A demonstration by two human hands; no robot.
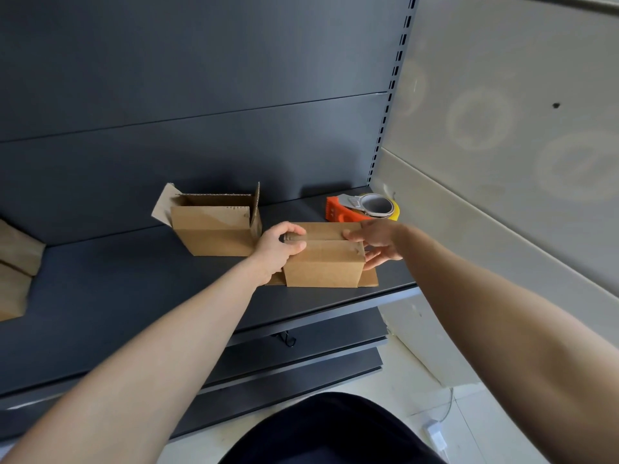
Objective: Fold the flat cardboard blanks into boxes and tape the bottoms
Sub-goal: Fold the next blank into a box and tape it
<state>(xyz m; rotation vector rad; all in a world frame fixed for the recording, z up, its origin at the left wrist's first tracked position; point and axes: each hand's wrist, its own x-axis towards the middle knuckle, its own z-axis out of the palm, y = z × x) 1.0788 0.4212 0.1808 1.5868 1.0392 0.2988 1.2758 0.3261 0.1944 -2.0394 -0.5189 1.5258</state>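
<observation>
While the left hand (278,249) clamps curled fingers on the box (325,267) on the shelf (134,296) and the right hand (378,242) presses straight fingers on its end, the flaps (321,232) may spring open if pressure slips before taping.

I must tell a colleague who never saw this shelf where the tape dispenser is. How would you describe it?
Look at the dark grey shelf, at its far right corner beside the pale wall. There, just behind the nearer, closed cardboard box, lies the tape dispenser. It is the only orange thing; its neighbours are brown cardboard.
</observation>
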